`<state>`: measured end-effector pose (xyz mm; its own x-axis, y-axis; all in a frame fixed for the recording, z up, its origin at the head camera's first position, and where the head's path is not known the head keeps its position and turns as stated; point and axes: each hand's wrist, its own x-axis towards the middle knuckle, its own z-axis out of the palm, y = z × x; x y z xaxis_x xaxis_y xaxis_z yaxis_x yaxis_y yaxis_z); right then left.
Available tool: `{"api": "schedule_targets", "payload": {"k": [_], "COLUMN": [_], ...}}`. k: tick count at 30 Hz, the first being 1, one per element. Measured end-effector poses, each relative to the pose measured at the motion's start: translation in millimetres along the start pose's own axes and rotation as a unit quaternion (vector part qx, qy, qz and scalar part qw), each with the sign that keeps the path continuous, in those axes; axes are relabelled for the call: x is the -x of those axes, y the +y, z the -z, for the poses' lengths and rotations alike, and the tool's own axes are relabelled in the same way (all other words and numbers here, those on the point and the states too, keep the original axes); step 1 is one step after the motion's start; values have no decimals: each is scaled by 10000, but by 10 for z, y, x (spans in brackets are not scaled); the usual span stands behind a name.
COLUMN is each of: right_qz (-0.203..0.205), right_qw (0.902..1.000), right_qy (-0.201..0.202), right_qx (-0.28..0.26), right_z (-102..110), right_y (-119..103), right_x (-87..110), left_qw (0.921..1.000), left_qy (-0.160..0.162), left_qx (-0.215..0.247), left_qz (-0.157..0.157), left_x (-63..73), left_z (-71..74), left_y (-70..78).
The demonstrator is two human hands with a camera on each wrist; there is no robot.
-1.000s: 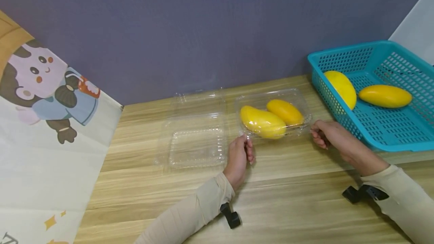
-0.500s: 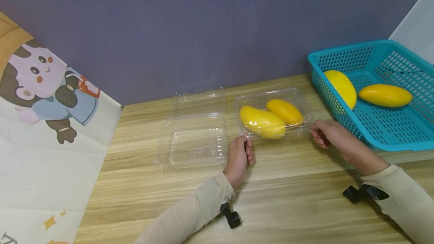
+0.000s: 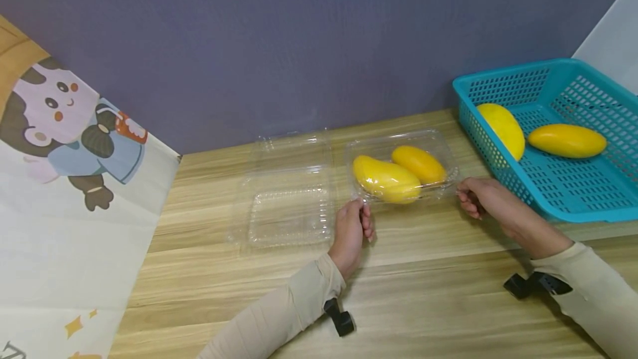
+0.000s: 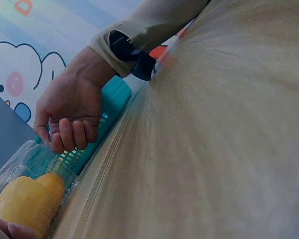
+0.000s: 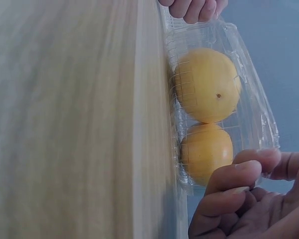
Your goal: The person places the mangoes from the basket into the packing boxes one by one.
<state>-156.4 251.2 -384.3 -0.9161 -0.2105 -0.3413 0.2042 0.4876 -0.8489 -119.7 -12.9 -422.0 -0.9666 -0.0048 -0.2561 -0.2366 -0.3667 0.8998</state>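
Observation:
A clear plastic clamshell box point(image 3: 435, 140) with its lid down holds two yellow mangoes, a larger mango point(image 3: 386, 180) at the left front and a smaller mango point(image 3: 420, 164) beside it. My left hand point(image 3: 348, 236) pinches the box's front left corner, its other fingers curled. At the front right corner, the thumb and forefinger of my right hand point(image 3: 484, 199) pinch the rim. Seen from the right wrist, both mangoes show through the ribbed box wall point(image 5: 244, 104), and the right hand point(image 5: 244, 199) has its fingers bent at the near corner.
An open clear clamshell box point(image 3: 289, 220) lies left of the filled one. To the right stands a teal plastic basket point(image 3: 573, 216) with a round-ended yellow mango point(image 3: 502, 132) and a long mango point(image 3: 567, 141) inside. A dark partition point(image 3: 309, 43) rises behind the wooden table point(image 3: 399, 303).

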Motion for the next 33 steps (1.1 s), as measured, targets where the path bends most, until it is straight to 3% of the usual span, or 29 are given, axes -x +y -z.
{"api": "schedule_targets", "payload": {"k": [20,33], "right_qz": [85,319], "right_qw": [10000,9987], "right_qy": [3,-287], "right_qx": [43,-274], "right_z": [12,45], "right_y": [-2,51], "right_x": [3,-31], "left_qw": [10000,10000], "left_qy": [-22,-49], "left_qx": [-7,-53], "left_qz": [-50,-51], "left_x": [-6,4], "left_z": [1,-2], "left_y": [-17,-13]}}
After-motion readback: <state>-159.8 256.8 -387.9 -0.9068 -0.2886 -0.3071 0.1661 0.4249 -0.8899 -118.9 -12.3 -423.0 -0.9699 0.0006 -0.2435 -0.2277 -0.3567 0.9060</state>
